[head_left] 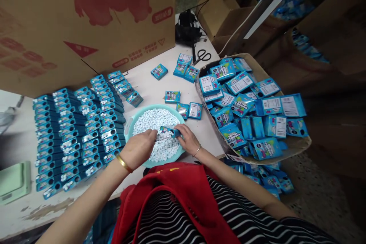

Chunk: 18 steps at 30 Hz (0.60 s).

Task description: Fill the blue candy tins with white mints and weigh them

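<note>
Over a pale turquoise basin (127, 126) of small white candies (156, 119), my two hands work close together. My left hand (141, 145), with a gold bracelet on its wrist, is closed on what looks like a small scoop (159, 136); its handle is mostly hidden by the fingers. White candies are heaped at the scoop's end, against the opening of a small blue candy box (175, 132). My right hand (187, 139) pinches that box from the right, tilted with its opening toward the left hand.
Rows of blue boxes (94, 122), many showing white candies, stand at left beside a green scale (15, 183). A large carton (85, 26) walls the back. Loose boxes (172, 97) and scissors (203, 55) lie behind the basin. At right is an open carton (297, 148) piled with boxes.
</note>
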Motion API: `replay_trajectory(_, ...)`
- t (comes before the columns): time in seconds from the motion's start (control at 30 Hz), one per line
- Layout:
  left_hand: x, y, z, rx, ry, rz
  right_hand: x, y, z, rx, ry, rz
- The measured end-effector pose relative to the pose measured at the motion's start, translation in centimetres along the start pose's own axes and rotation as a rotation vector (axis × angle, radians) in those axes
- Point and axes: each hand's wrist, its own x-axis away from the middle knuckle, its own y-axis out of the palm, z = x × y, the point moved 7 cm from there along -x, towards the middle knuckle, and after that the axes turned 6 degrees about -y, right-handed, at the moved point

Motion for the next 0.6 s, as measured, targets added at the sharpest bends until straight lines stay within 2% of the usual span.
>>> replay_trajectory(0.17, 0.6, -1.9, 2.6, -0.177, 0.009, -0.006, 0.1, 0.3, 0.1, -0.018, -0.012, 0.009)
replay_trajectory(0.23, 0.8, -2.1, 2.0, -0.179, 0.016, 0.031, 0.2, 0.3, 0.3, -0.028, -0.009, 0.011)
replay_trajectory(0.3, 0.8, -1.4, 0.1, -0.147, -0.009, 0.086, 0.3, 0.2, 0.7, -0.050, 0.009, 0.009)
replay_trajectory(0.37, 0.3, 0.6, -3.2, -0.096, -0.082, 0.113, 0.3, -0.1, 1.1, -0.076, 0.041, 0.015)
replay_trajectory(0.43, -0.5, 4.2, -6.7, -0.042, -0.182, 0.066, 0.3, -0.6, 1.6, -0.093, 0.070, 0.035)
replay_trajectory(0.47, -1.1, 6.4, -8.1, -0.002, -0.212, 0.005, 0.3, -1.0, 1.8, -0.095, 0.082, 0.051)
replay_trajectory(0.53, -2.6, 10.5, -9.4, 0.090, -0.215, -0.061, 0.1, -1.8, 2.1, -0.092, 0.100, 0.085)
replay_trajectory(0.6, -4.4, 13.6, -9.0, 0.156, -0.184, -0.079, 0.1, -2.5, 2.4, -0.083, 0.119, 0.106)
